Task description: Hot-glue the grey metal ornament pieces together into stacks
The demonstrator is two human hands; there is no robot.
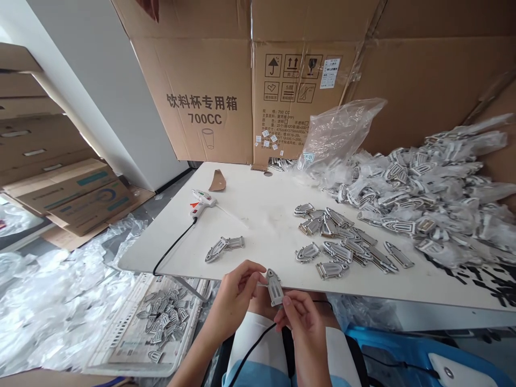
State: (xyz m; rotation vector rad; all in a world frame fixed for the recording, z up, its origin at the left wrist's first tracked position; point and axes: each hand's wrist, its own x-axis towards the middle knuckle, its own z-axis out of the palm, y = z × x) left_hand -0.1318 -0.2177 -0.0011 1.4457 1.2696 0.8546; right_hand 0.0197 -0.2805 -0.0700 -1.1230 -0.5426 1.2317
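At the near edge of the white flat-topped table (258,215), the right hand's (300,317) fingers gripped the flat end of a small silver-grey slotted plate (275,290); the left hand's (242,285) curled at its pointed end, their grip unclear. A white glue gun (202,202) with an orange trigger lay on the table's left side, similar silver-grey plates (342,242) on its right.

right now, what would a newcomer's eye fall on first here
Probably the heap of plastic-wrapped silver pieces on the right of the white table. Behind the table stands tall printed cardboard. Front and centre, the right hand holds a small silver piece, the left hand at its tip.
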